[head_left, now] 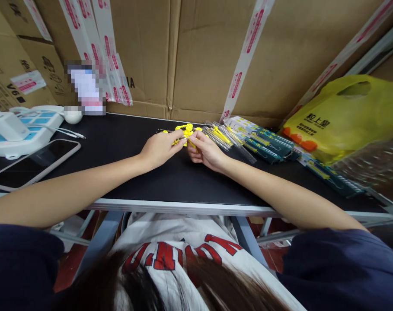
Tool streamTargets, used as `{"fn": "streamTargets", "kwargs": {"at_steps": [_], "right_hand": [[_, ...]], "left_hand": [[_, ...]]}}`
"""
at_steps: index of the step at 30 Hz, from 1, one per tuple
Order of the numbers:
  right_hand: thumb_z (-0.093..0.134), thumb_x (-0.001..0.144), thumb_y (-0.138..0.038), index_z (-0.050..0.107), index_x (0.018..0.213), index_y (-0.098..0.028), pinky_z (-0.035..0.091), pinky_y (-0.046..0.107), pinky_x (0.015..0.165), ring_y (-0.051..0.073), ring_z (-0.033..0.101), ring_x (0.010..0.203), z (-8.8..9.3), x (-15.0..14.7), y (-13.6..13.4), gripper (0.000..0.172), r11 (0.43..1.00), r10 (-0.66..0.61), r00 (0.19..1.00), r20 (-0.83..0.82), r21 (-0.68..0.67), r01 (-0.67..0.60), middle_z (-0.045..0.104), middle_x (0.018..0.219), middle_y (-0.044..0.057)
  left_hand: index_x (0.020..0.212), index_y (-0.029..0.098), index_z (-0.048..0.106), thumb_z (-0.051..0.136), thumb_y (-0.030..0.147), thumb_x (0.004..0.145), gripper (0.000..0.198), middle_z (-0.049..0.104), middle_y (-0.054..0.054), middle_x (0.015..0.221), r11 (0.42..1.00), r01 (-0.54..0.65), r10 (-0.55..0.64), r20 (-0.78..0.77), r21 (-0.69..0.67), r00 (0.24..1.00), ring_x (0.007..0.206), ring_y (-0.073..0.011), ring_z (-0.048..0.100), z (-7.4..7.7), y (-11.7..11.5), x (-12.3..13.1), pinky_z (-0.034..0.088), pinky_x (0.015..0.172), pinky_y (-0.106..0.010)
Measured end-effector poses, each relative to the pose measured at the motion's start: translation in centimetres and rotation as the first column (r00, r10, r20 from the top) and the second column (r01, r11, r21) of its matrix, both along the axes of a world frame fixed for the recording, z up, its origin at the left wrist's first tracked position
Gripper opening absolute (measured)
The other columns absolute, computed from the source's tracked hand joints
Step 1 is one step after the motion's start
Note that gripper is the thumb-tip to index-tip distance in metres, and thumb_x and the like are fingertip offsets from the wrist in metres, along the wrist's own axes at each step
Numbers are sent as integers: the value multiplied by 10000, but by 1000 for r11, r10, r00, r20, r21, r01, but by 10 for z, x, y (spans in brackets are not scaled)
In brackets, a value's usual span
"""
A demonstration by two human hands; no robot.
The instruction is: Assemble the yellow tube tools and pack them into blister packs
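both hands meet at the middle of the black table (pixel 170 185), well back toward the cardboard boxes (pixel 199 52). the left hand (pixel 160 149) lies palm down, fingertips pinched onto a cluster of yellow plastic pieces (pixel 186 128). the right hand (pixel 205 151) curls in from the other side, thumb and fingers closed on the same cluster, so both grips are clenched on it and the fingertips of the two hands come close together. the cluster sits low over the tabletop between them; whether it rests on the surface, i cannot tell. just to the right of it, clear sleeves (pixel 227 140) with yellow bits inside fan out across the table, and beyond those a row of teal packaged cards (pixel 267 147) runs toward a yellow plastic bag (pixel 348 112) at the right end. over on the left, well apart from the hands, a phone (pixel 34 162) lies flat, dark screen up, beside a white and blue power strip (pixel 27 131) with a white charger (pixel 6 124) plugged in
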State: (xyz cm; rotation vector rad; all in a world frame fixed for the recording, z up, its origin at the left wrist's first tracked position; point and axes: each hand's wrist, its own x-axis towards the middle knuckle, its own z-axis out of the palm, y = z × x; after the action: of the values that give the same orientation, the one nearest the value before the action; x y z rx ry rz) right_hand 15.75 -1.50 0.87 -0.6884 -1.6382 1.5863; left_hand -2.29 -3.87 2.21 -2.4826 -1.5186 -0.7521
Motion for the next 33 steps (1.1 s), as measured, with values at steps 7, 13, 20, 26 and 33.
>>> {"fn": "streamTargets", "kwargs": {"at_steps": [7, 13, 20, 26, 33], "right_hand": [[648, 840, -495, 310, 831, -248, 156, 149, 407, 46, 210, 436, 2, 3, 1, 419, 999, 52, 999, -1, 17, -52, 375, 574, -122], [656, 839, -508, 328, 828, -243, 148, 141, 388, 34, 213, 413, 4, 4, 3, 422, 999, 41, 999, 3, 36, -41, 424, 570, -123], [677, 834, -497, 345, 814, -233, 116, 133, 358, 23, 210, 381, 6, 8, 4, 424, 995, 92, 996, 13, -46, -91, 435, 554, -119], [672, 843, -483, 342, 811, -233, 123, 131, 356, 27, 232, 371, 5, 8, 5, 415, 991, 111, 993, 39, -81, -108, 453, 541, -113], [696, 811, -493, 344, 820, -239, 145, 129, 351, 31, 240, 374, 4, 7, 5, 435, 996, 83, 996, 24, -39, -82, 466, 529, -119]], "left_hand": [[1077, 183, 639, 394, 405, 978, 345, 716, -67, 855, 1000, 6, -5, 34, -20, 999, 737, -207, 653, 0, 1, 0, 367, 624, -273], [995, 186, 647, 397, 414, 970, 339, 698, -37, 801, 996, 87, -85, 78, -18, 993, 677, -168, 618, 0, 4, -2, 336, 590, -260], [1053, 198, 642, 387, 432, 976, 355, 717, -67, 847, 1000, -9, 11, -65, 23, 998, 741, -204, 654, 3, -1, -2, 330, 585, -271], [973, 202, 646, 396, 413, 973, 327, 718, -55, 862, 999, 38, -39, -35, -31, 999, 753, -200, 651, 4, 0, -1, 340, 598, -277], [890, 194, 639, 429, 373, 950, 282, 682, -48, 818, 989, 95, -91, 43, -115, 995, 692, -177, 590, 3, 2, 0, 317, 593, -276]]}}
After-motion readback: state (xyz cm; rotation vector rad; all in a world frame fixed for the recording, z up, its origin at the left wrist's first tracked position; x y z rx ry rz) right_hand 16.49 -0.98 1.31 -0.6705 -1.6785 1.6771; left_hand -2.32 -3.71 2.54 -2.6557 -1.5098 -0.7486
